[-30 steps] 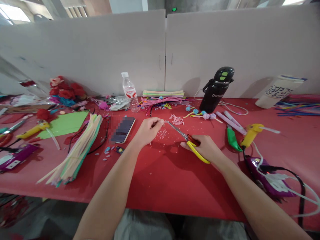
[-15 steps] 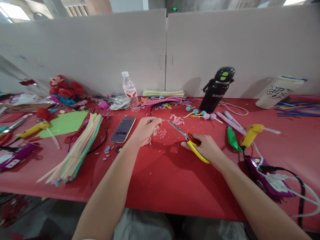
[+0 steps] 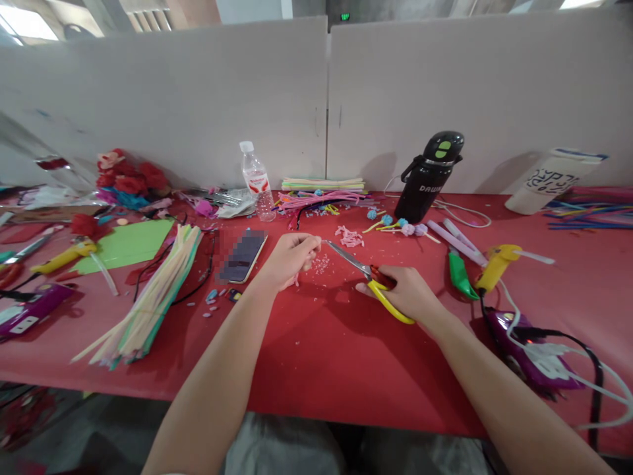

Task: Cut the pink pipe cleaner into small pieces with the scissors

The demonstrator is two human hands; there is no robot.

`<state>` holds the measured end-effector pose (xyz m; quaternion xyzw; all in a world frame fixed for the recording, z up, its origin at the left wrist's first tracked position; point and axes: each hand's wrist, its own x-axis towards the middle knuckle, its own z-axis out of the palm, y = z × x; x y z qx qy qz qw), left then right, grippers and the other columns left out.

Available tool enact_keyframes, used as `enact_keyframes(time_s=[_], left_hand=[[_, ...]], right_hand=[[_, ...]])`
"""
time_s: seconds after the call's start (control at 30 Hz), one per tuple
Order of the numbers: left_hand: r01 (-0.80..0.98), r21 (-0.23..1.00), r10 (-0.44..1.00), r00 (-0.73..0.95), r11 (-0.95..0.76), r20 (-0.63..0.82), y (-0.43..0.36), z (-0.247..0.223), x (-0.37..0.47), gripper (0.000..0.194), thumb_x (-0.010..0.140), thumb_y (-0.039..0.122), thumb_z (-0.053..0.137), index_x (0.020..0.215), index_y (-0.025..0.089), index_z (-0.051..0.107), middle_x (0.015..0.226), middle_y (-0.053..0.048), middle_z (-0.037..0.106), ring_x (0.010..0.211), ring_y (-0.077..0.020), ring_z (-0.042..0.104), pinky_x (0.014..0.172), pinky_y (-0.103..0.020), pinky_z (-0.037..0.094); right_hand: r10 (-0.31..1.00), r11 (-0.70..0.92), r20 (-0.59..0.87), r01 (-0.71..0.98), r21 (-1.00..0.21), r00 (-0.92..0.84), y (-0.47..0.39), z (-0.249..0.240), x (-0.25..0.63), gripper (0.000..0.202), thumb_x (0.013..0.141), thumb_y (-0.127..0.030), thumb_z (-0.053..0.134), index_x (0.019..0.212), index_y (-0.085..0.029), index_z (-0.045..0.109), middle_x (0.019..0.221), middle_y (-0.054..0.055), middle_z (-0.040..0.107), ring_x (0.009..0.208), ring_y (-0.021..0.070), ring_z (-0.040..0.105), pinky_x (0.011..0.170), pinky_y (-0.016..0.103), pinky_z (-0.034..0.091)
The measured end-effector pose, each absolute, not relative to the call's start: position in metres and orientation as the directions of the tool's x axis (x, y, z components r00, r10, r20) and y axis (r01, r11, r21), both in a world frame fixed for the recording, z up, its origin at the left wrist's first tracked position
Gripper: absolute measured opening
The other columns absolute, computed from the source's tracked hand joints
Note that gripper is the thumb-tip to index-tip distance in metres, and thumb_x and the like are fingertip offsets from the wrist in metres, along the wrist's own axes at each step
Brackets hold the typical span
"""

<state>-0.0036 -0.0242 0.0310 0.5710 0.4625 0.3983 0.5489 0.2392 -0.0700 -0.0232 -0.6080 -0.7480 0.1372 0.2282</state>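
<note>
My left hand is closed in a pinch, with a short pink piece of pipe cleaner mostly hidden in its fingers. A bit of pink also shows beneath that hand. In my right hand are scissors with yellow and red handles. Their tips reach the left fingertips; I cannot tell whether the blades touch the pink piece. Tiny pink clippings lie scattered on the red table below. Just behind the blades sits a small heap of cut pink pieces.
Left of my hands lie a phone and a bundle of pipe cleaners. A water bottle and a black flask stand at the back. On the right are a yellow glue gun and a purple corded device.
The scissors have moved slightly left, bringing their tips up to my left fingertips, and the blades look more closed. My left hand has stayed almost still.
</note>
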Motion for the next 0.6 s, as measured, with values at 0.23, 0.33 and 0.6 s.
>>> enact_keyframes(time_s=[0.23,0.33,0.6], left_hand=[[0.110,0.993,0.961,0.266,0.041,-0.069,-0.0260,0.0334,-0.0027,0.027,0.080,0.035,0.053,0.062,0.017,0.045,0.052,0.005,0.028,0.043,-0.0033,0.025,0.040,-0.022,0.018],[0.089,0.995,0.956,0.286,0.047,-0.071,-0.0251,0.0317,-0.0035,0.026,0.080,0.035,0.053,0.063,0.017,0.046,0.053,0.006,0.028,0.043,-0.0032,0.025,0.041,-0.022,0.018],[0.038,0.994,0.949,0.295,0.104,-0.111,-0.0249,0.0322,-0.0042,0.025,0.080,0.035,0.055,0.065,0.016,0.047,0.053,0.005,0.030,0.043,-0.0028,0.026,0.040,-0.021,0.018]], right_hand=[[0.971,0.230,0.177,0.836,-0.498,-0.162,-0.0705,-0.0231,0.2386,0.053,0.070,-0.068,0.055,0.055,-0.020,0.039,0.050,-0.002,0.039,0.047,0.0093,0.030,0.046,0.023,0.021],[0.970,0.232,0.182,0.835,-0.499,-0.161,-0.0701,-0.0246,0.2386,0.055,0.070,-0.069,0.055,0.055,-0.020,0.035,0.049,-0.003,0.038,0.047,0.0095,0.030,0.046,0.023,0.021],[0.968,0.246,0.175,0.818,-0.520,-0.180,-0.0683,-0.0260,0.2412,0.055,0.070,-0.066,0.057,0.054,-0.019,0.034,0.050,-0.004,0.035,0.048,0.0087,0.028,0.047,0.022,0.021]])
